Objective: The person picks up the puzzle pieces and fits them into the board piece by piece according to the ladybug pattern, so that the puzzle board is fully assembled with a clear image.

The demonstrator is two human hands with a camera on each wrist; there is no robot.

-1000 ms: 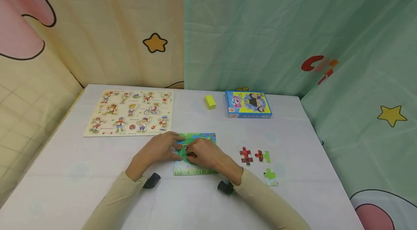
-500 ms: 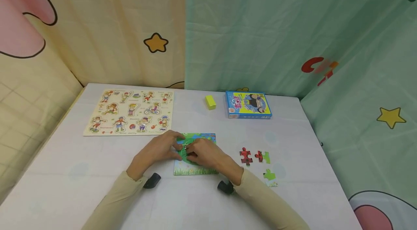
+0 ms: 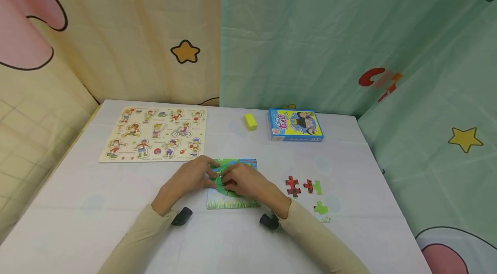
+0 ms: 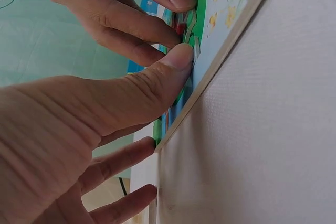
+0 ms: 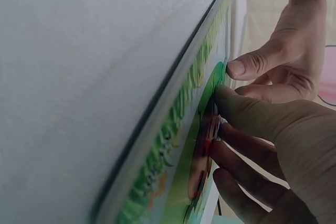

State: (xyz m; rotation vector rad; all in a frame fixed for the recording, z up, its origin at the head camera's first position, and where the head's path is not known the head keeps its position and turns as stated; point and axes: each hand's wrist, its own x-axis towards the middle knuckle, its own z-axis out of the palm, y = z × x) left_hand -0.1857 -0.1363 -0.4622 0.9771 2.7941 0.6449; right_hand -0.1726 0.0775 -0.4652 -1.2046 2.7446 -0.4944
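Puzzle board [image 3: 233, 204] sits lower-centre, left hand [image 3: 192, 174] loosely spread at its left, right hand [image 3: 245, 181] nearer mid-board, pinching 1 piece [image 4: 190, 25].

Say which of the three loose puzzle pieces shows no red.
The green piece, lowest in the head view; above it lie the mostly red piece and the part-red piece.

Grass-edged puzzle board [image 3: 224, 200], flat
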